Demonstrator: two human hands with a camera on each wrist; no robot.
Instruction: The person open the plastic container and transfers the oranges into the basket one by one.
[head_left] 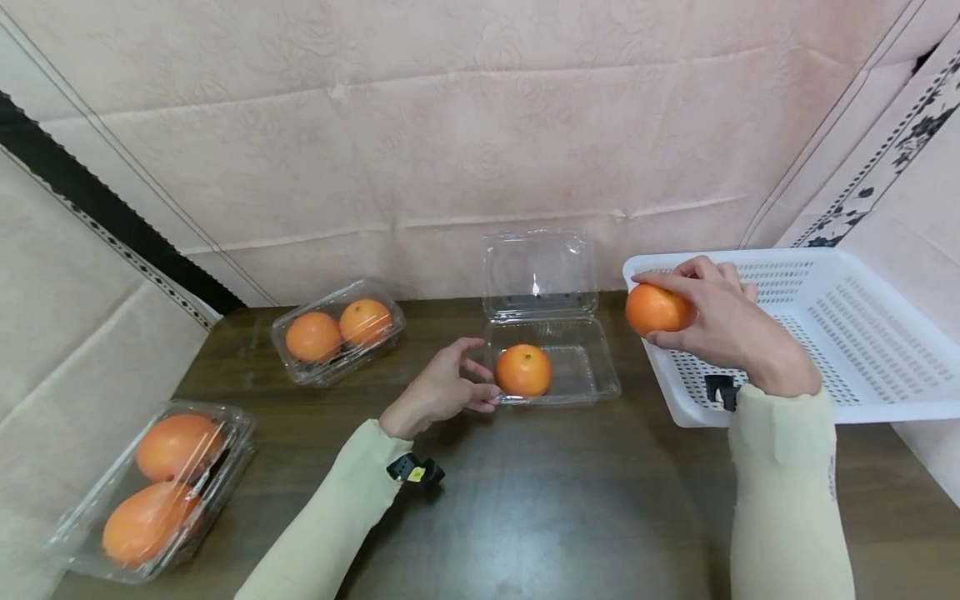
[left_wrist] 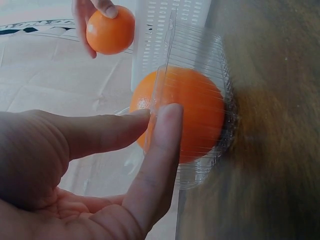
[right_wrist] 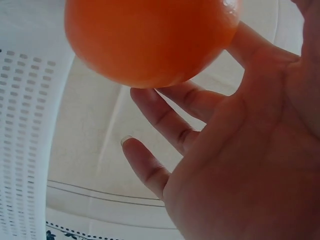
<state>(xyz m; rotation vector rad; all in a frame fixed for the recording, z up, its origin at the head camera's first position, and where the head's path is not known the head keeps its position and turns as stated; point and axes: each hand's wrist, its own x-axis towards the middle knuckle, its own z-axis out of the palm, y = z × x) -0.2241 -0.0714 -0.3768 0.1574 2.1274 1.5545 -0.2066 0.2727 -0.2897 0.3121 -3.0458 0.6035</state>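
Note:
A clear plastic clamshell box [head_left: 577, 392] stands on the table with its lid raised at the back, and one orange [head_left: 523, 371] sits in its left side. My left hand [head_left: 447, 385] pinches the left rim of this box between thumb and index finger, beside that orange; the left wrist view shows the fingertips on the rim. Up at the right, my right hand [head_left: 723, 321] grips a second orange [head_left: 657, 309] between thumb and fingers, over the left edge of a white basket [head_left: 885, 408]. In the right wrist view this held orange [right_wrist: 150, 42] hides part of the fingers.
A closed clear box [head_left: 330, 371] with two oranges stands at the back left. Another closed box [head_left: 217, 508] with two oranges lies at the front left. Pale cloth [head_left: 450, 150] hangs behind the dark wooden table [head_left: 540, 508] and along its sides.

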